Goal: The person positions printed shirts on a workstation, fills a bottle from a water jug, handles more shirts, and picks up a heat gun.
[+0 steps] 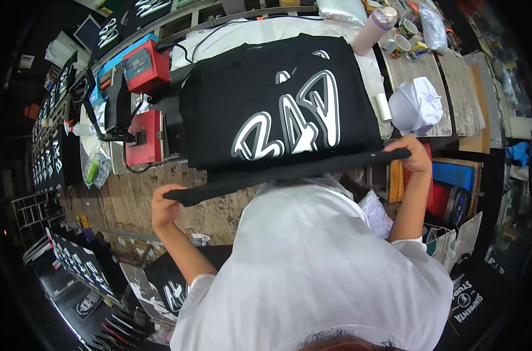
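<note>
My left hand [163, 206] is clenched on the near left end of the black shirt [277, 99], and my right hand [417, 154] grips the near right end, fingers curled over the fabric. Between them the hem is pulled taut into a dark band running slightly uphill from left to right, just above my white top. The rest of the shirt lies flat on the table [125, 199] in front of me, its big white-and-grey print facing up (I'm looking at it from the hem side). Its far edge overlaps a white sheet [242, 32]. To the left, touching the shirt's edge, stands the red heat press [144, 99], with a green spray bottle [93, 169] near it. To the right, beside my right hand, sits a white cap [415, 106]; farther back stand a pink bottle [373, 29] and mugs [401, 42].
</note>
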A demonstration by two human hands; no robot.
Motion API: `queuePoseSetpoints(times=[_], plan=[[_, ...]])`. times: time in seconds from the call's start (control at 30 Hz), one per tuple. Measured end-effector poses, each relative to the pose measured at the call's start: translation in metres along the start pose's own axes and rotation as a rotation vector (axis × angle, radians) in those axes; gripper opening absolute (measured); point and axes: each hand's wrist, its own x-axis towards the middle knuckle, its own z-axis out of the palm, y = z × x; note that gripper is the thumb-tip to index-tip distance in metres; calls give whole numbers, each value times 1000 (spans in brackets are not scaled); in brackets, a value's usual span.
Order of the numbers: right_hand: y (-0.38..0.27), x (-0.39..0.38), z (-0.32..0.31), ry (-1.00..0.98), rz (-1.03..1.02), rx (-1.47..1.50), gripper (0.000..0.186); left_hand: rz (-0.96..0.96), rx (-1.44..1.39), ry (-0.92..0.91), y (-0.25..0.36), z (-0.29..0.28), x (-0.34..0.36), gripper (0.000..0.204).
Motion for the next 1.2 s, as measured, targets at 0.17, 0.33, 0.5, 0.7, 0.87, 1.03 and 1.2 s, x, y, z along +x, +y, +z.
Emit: queuePoseSetpoints(times=[0.17, 0.33, 0.5, 0.7, 0.87, 1.03, 1.2], plan=[[-32, -4, -11, 170, -337, 353, 28, 338, -47, -67, 54, -20, 2, 35], [-45, 104, -16, 253, -97, 365, 30, 98, 139, 143, 78, 40, 127, 28], [11, 242, -6, 566, 266, 21, 41, 57, 564, 569, -21, 1, 299, 31], [85, 291, -39, 740, 224, -38, 57, 83, 274, 576, -82, -31, 366, 30], [70, 276, -40, 474, 196, 286, 68, 5, 32, 376, -43, 2, 335, 30], [50, 233, -23, 474, 306, 126, 38, -379, 186, 228, -8, 29, 274, 51], [61, 145, 0, 178, 349, 9, 28, -554, 100, -26, -39, -17, 194, 60]])
